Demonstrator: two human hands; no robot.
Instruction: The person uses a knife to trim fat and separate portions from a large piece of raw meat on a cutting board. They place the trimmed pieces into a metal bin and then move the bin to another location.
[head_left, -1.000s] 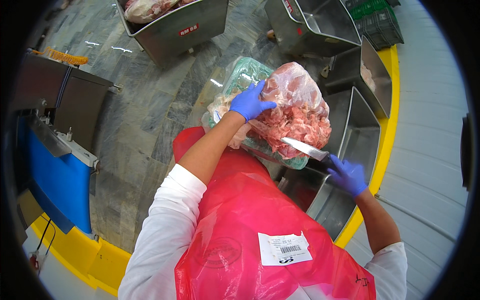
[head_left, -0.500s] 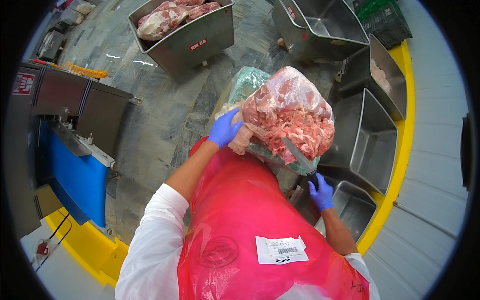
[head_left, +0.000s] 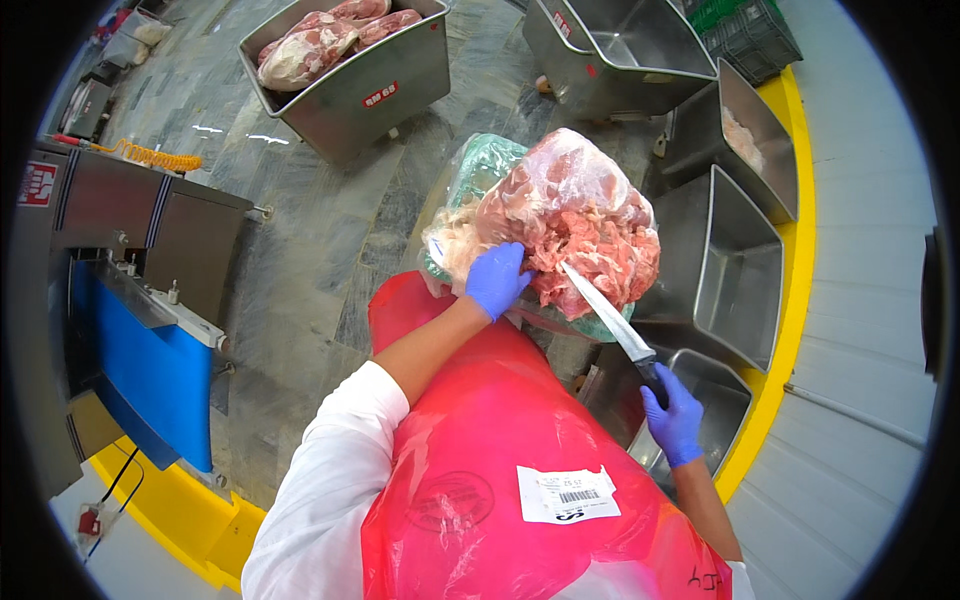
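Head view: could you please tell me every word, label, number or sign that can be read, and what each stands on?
I'll locate the texts rather than copy them.
Red label on the upper-left metal bin: readable.
Small red label on the upper-right metal bin: too small.
White barcode sticker on the red apron: fine print unreadable.
Round stamp on the apron: too faint.
Dark marks, apron's lower right: unclear.
Red-and-white sign on the steel machine: blurred.

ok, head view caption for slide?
Right hand holding a knife angled toward raw meat, left hand at the meat's near-left side.
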